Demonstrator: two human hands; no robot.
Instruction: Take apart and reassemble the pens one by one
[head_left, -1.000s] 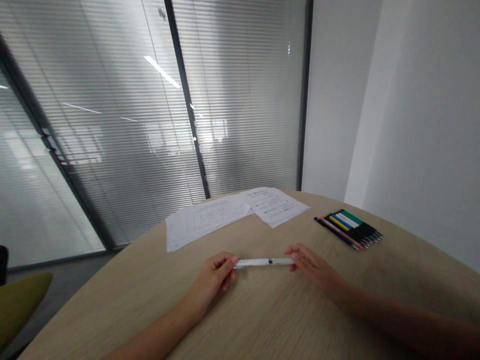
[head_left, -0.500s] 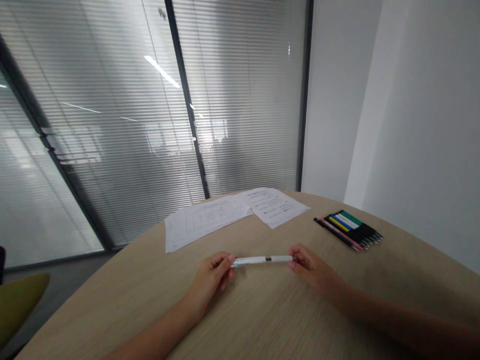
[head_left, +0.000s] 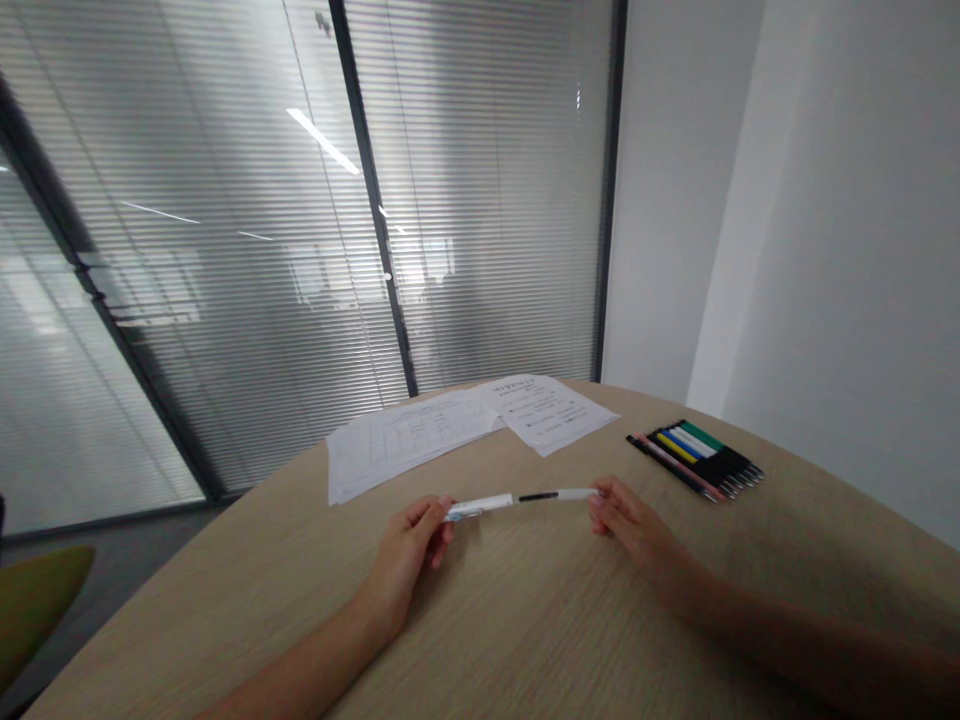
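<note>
A white pen is parted into two pieces above the table. Pinched in my left hand is the longer white pen piece, which has a clip along its lower side. My right hand holds the shorter white pen piece by its outer end. From that shorter piece a thin black rod, which looks like a refill, points left toward the longer piece. A small gap shows between the rod's tip and the longer piece. The fingertips partly hide both outer ends.
A row of several pens with black, pink, yellow, blue, white and green parts lies to the right on the wooden table. Printed paper sheets lie near the far edge. Beyond are glass panels with blinds; a green chair stands left.
The pen has come apart. My left hand has moved slightly left and my right hand slightly right and up, uncovering the black rod between the pieces.
</note>
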